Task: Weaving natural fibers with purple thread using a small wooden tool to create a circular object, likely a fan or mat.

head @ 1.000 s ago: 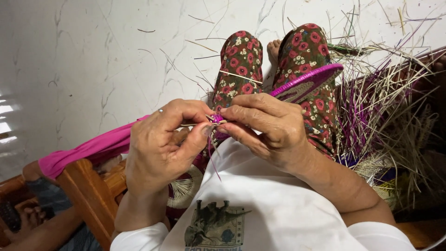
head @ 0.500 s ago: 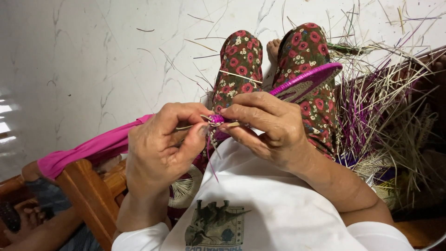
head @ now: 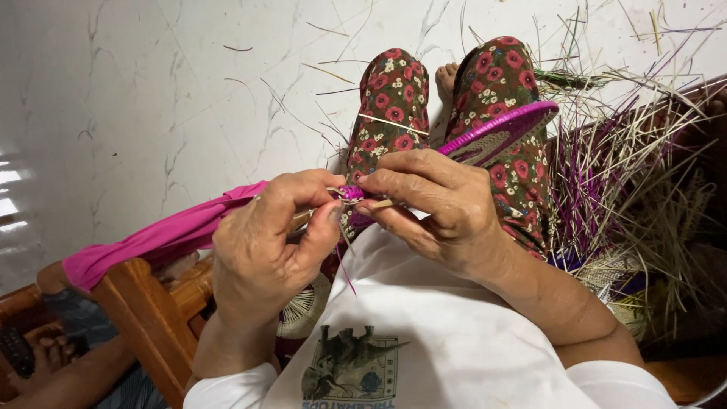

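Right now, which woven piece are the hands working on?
The purple-rimmed woven piece across the knees; both hands pinch its near end. The pale one lies untouched under the left wrist.

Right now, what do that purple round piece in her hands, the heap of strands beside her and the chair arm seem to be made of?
The purple woven disc looks like dyed grass or reed coiled tightly, matte, with ribbed rows along its rim. The loose strands seem to be dried plant fibre, thin and stiff, some straw-coloured, some dyed purple. The chair arm looks like varnished wood, reddish-brown with a slight sheen. The left hand and right hand pinch the disc's edge.

Left hand [head: 276, 242] shifts slightly right, thumb and forefinger closing tighter on purple-wrapped woven rim [head: 350, 193]; wrist rotates inward.
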